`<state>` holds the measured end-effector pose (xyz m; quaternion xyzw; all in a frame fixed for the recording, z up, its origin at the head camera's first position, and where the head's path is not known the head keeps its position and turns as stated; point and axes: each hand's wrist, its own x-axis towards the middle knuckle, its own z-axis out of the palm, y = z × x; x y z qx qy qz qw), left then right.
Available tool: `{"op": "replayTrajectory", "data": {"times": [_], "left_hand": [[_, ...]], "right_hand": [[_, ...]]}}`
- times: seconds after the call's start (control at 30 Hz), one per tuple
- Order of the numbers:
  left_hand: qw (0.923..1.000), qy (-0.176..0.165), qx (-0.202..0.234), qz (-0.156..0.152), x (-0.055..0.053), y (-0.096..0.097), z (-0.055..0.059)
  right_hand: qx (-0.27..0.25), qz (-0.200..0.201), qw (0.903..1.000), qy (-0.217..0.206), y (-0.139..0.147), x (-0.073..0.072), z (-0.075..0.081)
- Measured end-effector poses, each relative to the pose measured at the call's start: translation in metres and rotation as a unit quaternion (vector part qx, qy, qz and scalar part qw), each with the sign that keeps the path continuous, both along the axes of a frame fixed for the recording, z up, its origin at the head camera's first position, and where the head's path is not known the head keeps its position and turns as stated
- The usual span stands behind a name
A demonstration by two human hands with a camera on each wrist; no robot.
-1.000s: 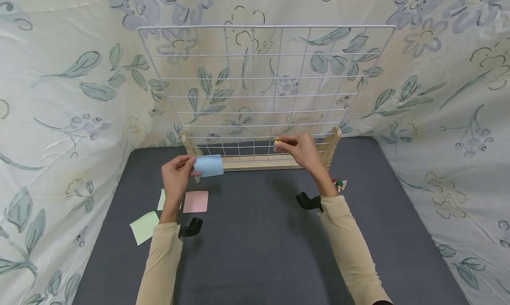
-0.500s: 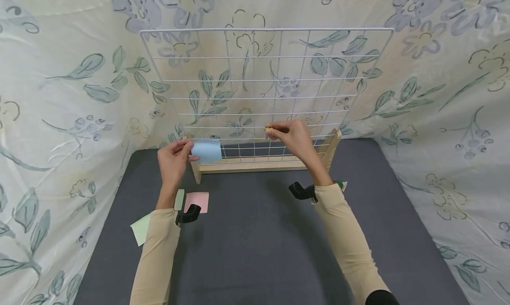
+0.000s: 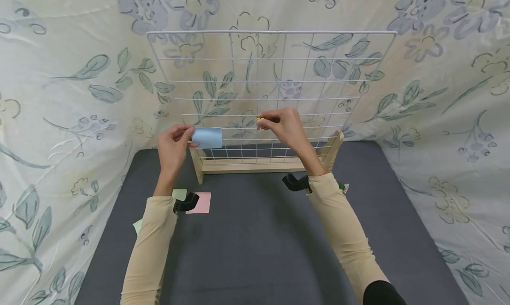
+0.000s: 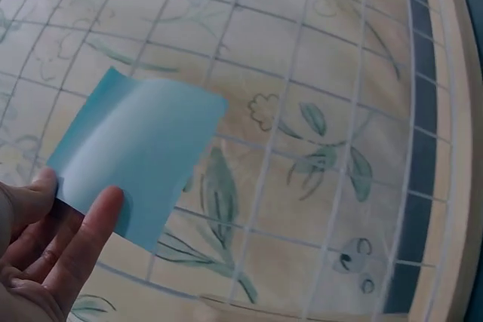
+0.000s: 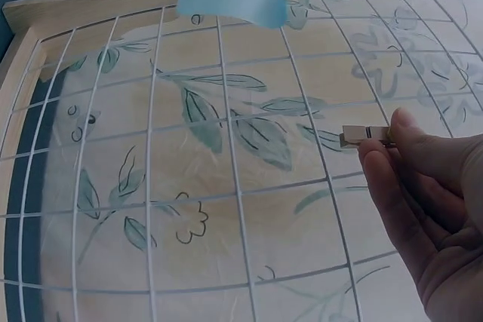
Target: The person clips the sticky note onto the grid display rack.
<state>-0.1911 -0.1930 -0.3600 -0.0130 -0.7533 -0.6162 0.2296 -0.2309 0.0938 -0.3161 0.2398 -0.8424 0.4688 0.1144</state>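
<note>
A blue paper note (image 3: 208, 138) is pinched by its left edge in my left hand (image 3: 173, 151), in front of the lower left of a white wire grid (image 3: 271, 81). The left wrist view shows the note (image 4: 136, 148) slightly curved, held between thumb and fingers (image 4: 98, 220). My right hand (image 3: 286, 127) pinches a small wooden clothespin (image 5: 366, 135) between thumb and index finger, near the grid's lower middle. In the right wrist view the clothespin's free end points left, toward the wires. Its yellow part shows only as a speck in the head view.
Wooden feet and a base bar (image 3: 251, 167) carry the grid on a dark grey table (image 3: 255, 252). A pink note (image 3: 201, 203) and green notes (image 3: 179, 194) lie at left, partly behind the left arm. Small colored clothespins (image 3: 344, 188) lie behind the right forearm. Floral cloth hangs around.
Both hands have risen along the grid, the left carrying the blue note up from near the base. The right hand has also moved left with the clothespin.
</note>
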Motion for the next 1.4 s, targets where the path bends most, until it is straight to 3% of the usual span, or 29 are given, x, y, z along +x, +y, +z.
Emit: {"op": "replayTrajectory", "data": {"times": [0.17, 0.33, 0.53, 0.67, 1.07, 1.4], "left_hand": [[0.9999, 0.005, 0.01, 0.0, -0.003, 0.0, 0.012], [0.9997, 0.017, -0.013, 0.01, -0.008, 0.0, 0.025], [0.9987, 0.045, -0.024, 0.002, -0.014, -0.001, 0.045], [0.9988, 0.045, -0.021, 0.002, -0.019, 0.0, 0.059], [0.9976, 0.067, 0.014, -0.007, -0.029, 0.0, 0.095], [0.99, 0.084, 0.109, -0.032, -0.034, -0.004, 0.119]], "right_hand": [[0.004, 0.008, 0.9999, 0.004, -0.008, -0.003, 0.011], [0.007, 0.014, 0.9998, 0.012, -0.018, -0.005, 0.027], [0.015, 0.016, 0.9993, 0.031, -0.027, -0.008, 0.05], [0.01, 0.019, 0.9988, 0.044, -0.03, -0.01, 0.067], [-0.009, 0.018, 0.9981, 0.059, -0.037, -0.02, 0.105], [-0.004, 0.02, 0.9953, 0.095, -0.046, -0.021, 0.128]]}}
